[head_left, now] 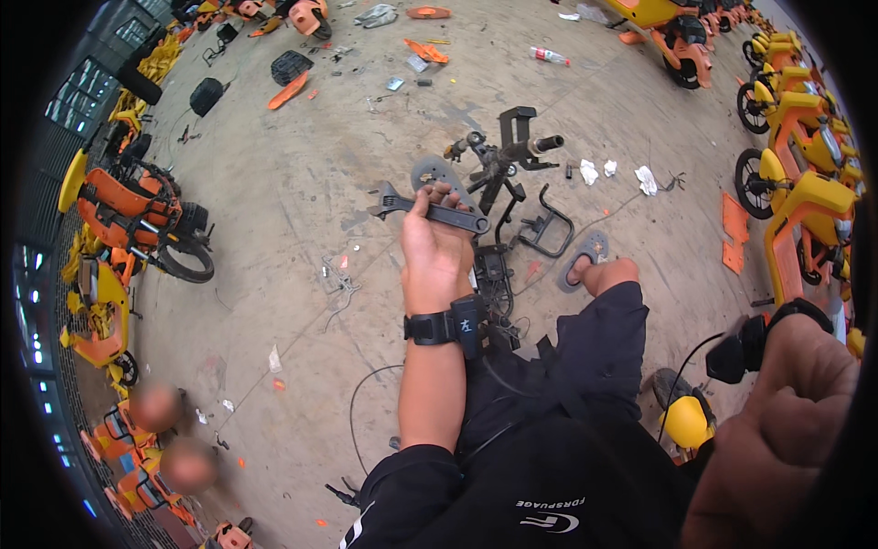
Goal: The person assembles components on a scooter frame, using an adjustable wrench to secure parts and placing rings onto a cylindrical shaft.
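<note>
My left hand (435,240), palm up, grips a dark adjustable wrench (437,213). Its fingers curl over the handle, and the jaws point left. Just beyond the hand stands a stripped black scooter frame (494,174) with a stem, a bracket on top and a short bar end; the hand and wrist hide part of it. Cables and a dark part (495,274) lie low on the frame. My right hand (794,393) is raised very close to the camera at the lower right, next to a black wrist strap. Its fingers cannot be made out.
A bent black metal bracket (547,224) lies right of the frame, between my sandalled feet. White paper scraps (646,180), an orange panel (734,232) and a bottle (550,57) lie on the concrete. Yellow and orange scooters (805,210) line both sides. Two blurred round patches show lower left.
</note>
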A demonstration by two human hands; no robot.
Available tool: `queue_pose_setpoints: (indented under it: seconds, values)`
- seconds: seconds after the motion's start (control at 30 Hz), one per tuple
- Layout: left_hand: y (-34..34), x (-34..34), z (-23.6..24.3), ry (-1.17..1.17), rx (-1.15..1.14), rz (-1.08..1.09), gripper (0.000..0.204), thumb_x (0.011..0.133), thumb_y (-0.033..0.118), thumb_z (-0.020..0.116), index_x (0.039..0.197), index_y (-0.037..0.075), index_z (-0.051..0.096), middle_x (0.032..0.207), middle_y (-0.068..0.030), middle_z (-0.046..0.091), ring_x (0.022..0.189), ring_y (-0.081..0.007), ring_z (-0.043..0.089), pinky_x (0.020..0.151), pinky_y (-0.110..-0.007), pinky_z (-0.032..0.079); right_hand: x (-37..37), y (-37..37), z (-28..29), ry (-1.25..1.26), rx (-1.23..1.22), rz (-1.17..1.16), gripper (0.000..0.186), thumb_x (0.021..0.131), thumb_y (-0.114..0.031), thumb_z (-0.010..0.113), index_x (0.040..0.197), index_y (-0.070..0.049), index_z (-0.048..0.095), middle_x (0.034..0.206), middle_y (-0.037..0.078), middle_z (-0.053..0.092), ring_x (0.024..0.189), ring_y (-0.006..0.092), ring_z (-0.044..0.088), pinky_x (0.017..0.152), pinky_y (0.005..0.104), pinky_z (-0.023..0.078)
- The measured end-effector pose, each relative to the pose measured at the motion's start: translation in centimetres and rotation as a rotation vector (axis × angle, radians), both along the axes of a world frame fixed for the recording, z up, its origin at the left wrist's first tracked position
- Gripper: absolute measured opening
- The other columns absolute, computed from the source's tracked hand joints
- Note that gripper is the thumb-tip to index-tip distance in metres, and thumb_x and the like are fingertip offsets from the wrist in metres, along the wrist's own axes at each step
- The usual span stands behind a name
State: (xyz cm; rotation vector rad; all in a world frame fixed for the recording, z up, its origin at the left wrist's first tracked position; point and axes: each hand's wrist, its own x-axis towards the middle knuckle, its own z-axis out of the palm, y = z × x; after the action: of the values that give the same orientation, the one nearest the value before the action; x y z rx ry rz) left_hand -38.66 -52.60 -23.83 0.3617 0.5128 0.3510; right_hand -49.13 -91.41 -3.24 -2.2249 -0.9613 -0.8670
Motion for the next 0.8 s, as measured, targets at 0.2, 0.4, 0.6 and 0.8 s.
queue_pose_setpoints:
  seconds: [0.2,0.4,0.6,0.8]
  values:
    - [0.6,-0.3,-1.0,0.022,0.023,-0.021,0.021,0.101,0.026,0.041,0.1,0.01,0.054,0.092,-0.0035,0.063,0.085,-0.0186,0.056,0.076,-0.037,0.044,0.0,1.5,-0.6,0.014,-0.008,0.039,0.028,0.067,-0.004,0.07,0.094,-0.008,0.069,0.069,-0.001,0.063,0.048,0.0109,0.052,0.051,0.0287,0.038]
    - [0.2,0.0,-0.5,0.027,0.013,0.003,0.021,0.101,0.025,0.041,0.1,0.009,0.054,0.093,-0.004,0.063,0.084,-0.019,0.056,0.077,-0.036,0.044,0.2,2.7,-0.7,0.016,-0.022,0.067,0.028,0.067,-0.004,0.07,0.094,-0.008,0.069,0.07,0.0,0.064,0.048,0.0108,0.052,0.051,0.0286,0.038]
    - [-0.3,0.2,-0.1,0.029,-0.017,0.018,0.02,0.1,0.026,0.042,0.099,0.009,0.054,0.093,-0.0049,0.062,0.083,-0.0195,0.056,0.076,-0.037,0.046,-0.1,0.3,-0.2,0.021,-0.017,0.018,0.028,0.067,-0.004,0.07,0.095,-0.008,0.07,0.07,0.0,0.064,0.048,0.0107,0.052,0.051,0.0285,0.038]
    - [0.1,0.1,-0.7,-0.023,-0.023,-0.04,0.023,0.1,0.026,0.041,0.096,0.009,0.055,0.092,-0.0049,0.063,0.083,-0.0192,0.058,0.076,-0.036,0.046,0.1,2.0,0.0,0.02,-0.041,0.06,0.028,0.067,-0.004,0.071,0.095,-0.008,0.07,0.071,0.0,0.064,0.048,0.0106,0.052,0.052,0.0285,0.039]
